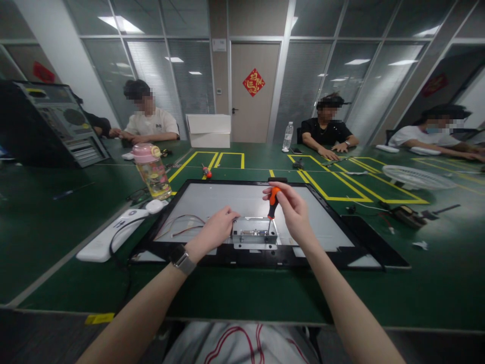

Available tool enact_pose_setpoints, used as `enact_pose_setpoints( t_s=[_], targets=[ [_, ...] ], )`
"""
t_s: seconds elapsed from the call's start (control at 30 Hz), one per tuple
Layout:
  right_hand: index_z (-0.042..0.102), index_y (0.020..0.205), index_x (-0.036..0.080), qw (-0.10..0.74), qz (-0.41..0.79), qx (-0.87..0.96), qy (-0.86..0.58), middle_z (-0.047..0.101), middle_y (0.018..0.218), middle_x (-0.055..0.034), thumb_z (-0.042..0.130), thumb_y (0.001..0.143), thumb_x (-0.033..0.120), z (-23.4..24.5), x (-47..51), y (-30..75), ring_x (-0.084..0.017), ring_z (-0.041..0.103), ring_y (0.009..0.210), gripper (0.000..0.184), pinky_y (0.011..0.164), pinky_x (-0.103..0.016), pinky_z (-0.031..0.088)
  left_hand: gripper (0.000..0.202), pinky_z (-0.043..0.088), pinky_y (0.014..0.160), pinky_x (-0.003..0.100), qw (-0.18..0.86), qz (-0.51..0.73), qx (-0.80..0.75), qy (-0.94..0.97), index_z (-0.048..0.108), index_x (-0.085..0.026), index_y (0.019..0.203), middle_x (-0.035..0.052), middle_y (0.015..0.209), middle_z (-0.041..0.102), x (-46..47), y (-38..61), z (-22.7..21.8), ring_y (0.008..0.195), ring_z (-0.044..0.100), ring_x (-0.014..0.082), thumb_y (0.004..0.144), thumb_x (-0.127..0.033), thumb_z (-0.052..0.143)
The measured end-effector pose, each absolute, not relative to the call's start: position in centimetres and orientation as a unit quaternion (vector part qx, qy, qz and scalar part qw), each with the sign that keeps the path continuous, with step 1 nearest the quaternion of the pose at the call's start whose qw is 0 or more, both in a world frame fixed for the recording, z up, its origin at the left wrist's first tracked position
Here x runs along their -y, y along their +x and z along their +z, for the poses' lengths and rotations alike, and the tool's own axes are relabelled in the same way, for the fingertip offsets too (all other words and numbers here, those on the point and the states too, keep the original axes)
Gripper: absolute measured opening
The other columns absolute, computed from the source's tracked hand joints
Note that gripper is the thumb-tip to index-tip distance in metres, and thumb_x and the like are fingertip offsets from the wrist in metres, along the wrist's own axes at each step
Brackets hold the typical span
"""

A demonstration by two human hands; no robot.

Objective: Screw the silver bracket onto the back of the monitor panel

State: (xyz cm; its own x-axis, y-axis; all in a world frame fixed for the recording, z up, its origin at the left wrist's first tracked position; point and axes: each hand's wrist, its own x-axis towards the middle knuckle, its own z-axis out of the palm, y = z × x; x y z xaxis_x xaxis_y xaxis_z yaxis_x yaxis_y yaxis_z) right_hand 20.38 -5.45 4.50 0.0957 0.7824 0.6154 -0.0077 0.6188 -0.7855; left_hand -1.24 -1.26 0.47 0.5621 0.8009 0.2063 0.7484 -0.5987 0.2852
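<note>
My right hand (290, 205) is closed around the handle of an orange and black screwdriver (273, 201). The shaft points down, its tip at the right part of a metal bracket box (238, 237) with a small circuit board inside. With its fingers at the upper left edge of that box, my left hand (220, 225) steadies it and wears a watch on the wrist. Under both hands lies a flat display panel (322, 222) with a black frame and a grey-white back. Thin wires (182, 222) curl on the panel left of the box.
Left of the panel are a white power bank-like device (113, 235) with a cable and a pink-lidded bottle (151, 169). A dark flat slab (373, 242) and a cordless tool (409, 216) lie right. An open computer case (56, 124) stands far left. Several people sit across the green table (242, 298).
</note>
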Motion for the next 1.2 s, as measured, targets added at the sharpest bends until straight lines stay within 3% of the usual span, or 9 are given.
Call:
enact_pose_setpoints(
  t_s=[0.17, 0.27, 0.4, 0.67, 0.9, 1.07, 1.2],
  targets=[
    [0.070, 0.092, 0.026, 0.682, 0.211, 0.600, -0.361, 0.063, 0.089, -0.0015, 0.071, 0.082, 0.029, 4.49, 5.58, 20.24, -0.016, 0.060, 0.081, 0.011, 0.077, -0.032, 0.050, 0.039, 0.049, 0.092, 0.033, 0.085, 0.165, -0.436, 0.881, 0.063, -0.016, 0.119, 0.0098, 0.106, 0.059, 1.11, -1.27, 0.22, 0.095, 0.061, 0.0192, 0.093, -0.010, 0.036],
    [0.071, 0.095, 0.026, 0.675, 0.194, 0.608, -0.371, 0.063, 0.091, -0.0026, 0.062, 0.087, 0.030, 4.55, 5.60, 20.45, -0.018, 0.060, 0.087, 0.013, 0.079, -0.034, 0.049, 0.039, 0.048, 0.092, 0.033, 0.087, 0.166, -0.437, 0.880, 0.063, -0.015, 0.120, 0.0098, 0.106, 0.059, 1.08, -1.27, 0.18, 0.095, 0.061, 0.0191, 0.092, -0.010, 0.036],
    [0.071, 0.104, 0.026, 0.682, 0.238, 0.587, -0.365, 0.069, 0.091, -0.0041, 0.051, 0.093, 0.030, 4.77, 5.74, 20.61, -0.020, 0.065, 0.091, 0.023, 0.085, -0.038, 0.049, 0.039, 0.049, 0.092, 0.033, 0.084, 0.159, -0.440, 0.880, 0.064, -0.016, 0.119, 0.0100, 0.106, 0.059, 1.11, -1.21, 0.28, 0.094, 0.062, 0.0193, 0.092, -0.010, 0.036],
    [0.073, 0.086, 0.027, 0.696, 0.266, 0.572, -0.343, 0.062, 0.084, -0.0002, 0.073, 0.078, 0.032, 4.41, 5.35, 20.63, -0.014, 0.059, 0.074, 0.010, 0.068, -0.029, 0.050, 0.040, 0.049, 0.092, 0.034, 0.083, 0.159, -0.437, 0.881, 0.063, -0.015, 0.119, 0.0102, 0.106, 0.059, 1.05, -1.27, 0.20, 0.096, 0.062, 0.0200, 0.092, -0.010, 0.035],
    [0.070, 0.098, 0.026, 0.667, 0.370, 0.575, -0.296, 0.067, 0.083, -0.0017, 0.062, 0.088, 0.040, 4.51, 5.36, 20.70, -0.016, 0.064, 0.079, 0.019, 0.075, -0.032, 0.052, 0.039, 0.050, 0.091, 0.033, 0.085, 0.158, -0.442, 0.879, 0.062, -0.017, 0.121, 0.0094, 0.109, 0.058, 1.12, -1.34, 0.21, 0.095, 0.062, 0.0187, 0.093, -0.012, 0.034],
    [0.069, 0.083, 0.027, 0.680, 0.371, 0.561, -0.292, 0.065, 0.082, -0.0001, 0.069, 0.082, 0.041, 4.75, 5.39, 20.37, -0.015, 0.063, 0.076, 0.014, 0.073, -0.031, 0.053, 0.040, 0.050, 0.090, 0.034, 0.084, 0.162, -0.437, 0.881, 0.062, -0.015, 0.121, 0.0103, 0.109, 0.058, 1.14, -1.34, 0.30, 0.095, 0.061, 0.0201, 0.093, -0.012, 0.034],
    [0.068, 0.090, 0.027, 0.670, 0.370, 0.566, -0.305, 0.065, 0.080, -0.0003, 0.067, 0.083, 0.043, 4.71, 5.32, 20.45, -0.016, 0.064, 0.077, 0.017, 0.074, -0.033, 0.054, 0.039, 0.050, 0.090, 0.035, 0.086, 0.163, -0.435, 0.881, 0.062, -0.015, 0.121, 0.0102, 0.109, 0.058, 1.05, -1.32, 0.18, 0.095, 0.061, 0.0203, 0.094, -0.013, 0.034]
  ],
)
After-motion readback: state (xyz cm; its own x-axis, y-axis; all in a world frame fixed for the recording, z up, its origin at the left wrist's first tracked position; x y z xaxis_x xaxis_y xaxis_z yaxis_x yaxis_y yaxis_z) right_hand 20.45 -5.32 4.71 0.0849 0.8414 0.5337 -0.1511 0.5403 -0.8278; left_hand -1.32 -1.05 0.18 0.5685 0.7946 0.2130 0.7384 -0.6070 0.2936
